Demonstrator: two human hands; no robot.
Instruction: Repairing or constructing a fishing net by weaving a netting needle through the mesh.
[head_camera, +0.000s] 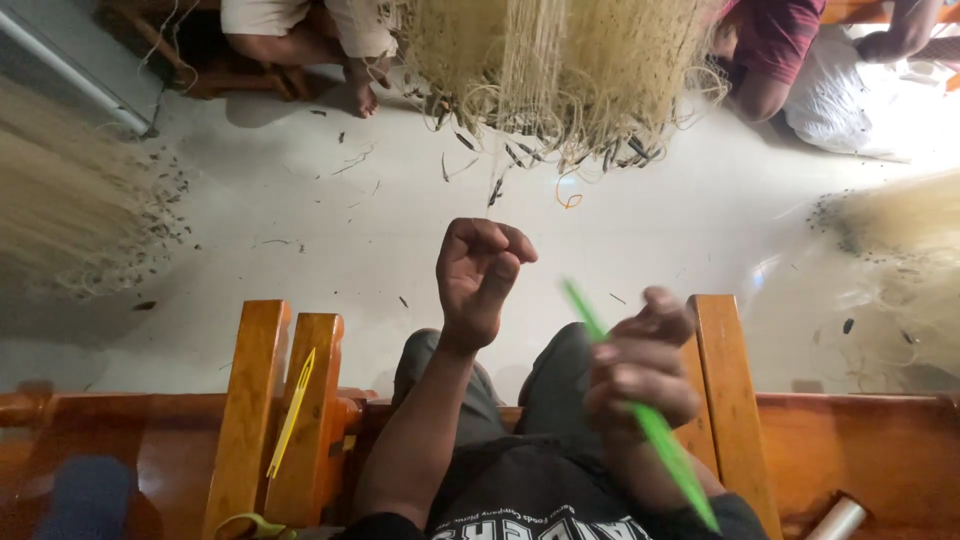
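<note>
- The right hand (640, 370) has its fingers wrapped around a green netting needle (645, 415); the tool slants from about 11 o'clock to 5 o'clock and looks blurred.
- The left hand (480, 275) is raised at 12 o'clock of the lap, fingers curled in narrow; I cannot tell whether they pinch a thread.
- A hanging fishing net (560, 70) fills the top, its upper part cut off by the frame.
- A yellow needle (292, 410) rests on the wooden bench (255, 400) at 9 o'clock.
- Two other people sit on the floor (330, 220) beyond, only legs and a sleeve showing.
- A metal tube (838, 520) at 4 o'clock is cropped.
</note>
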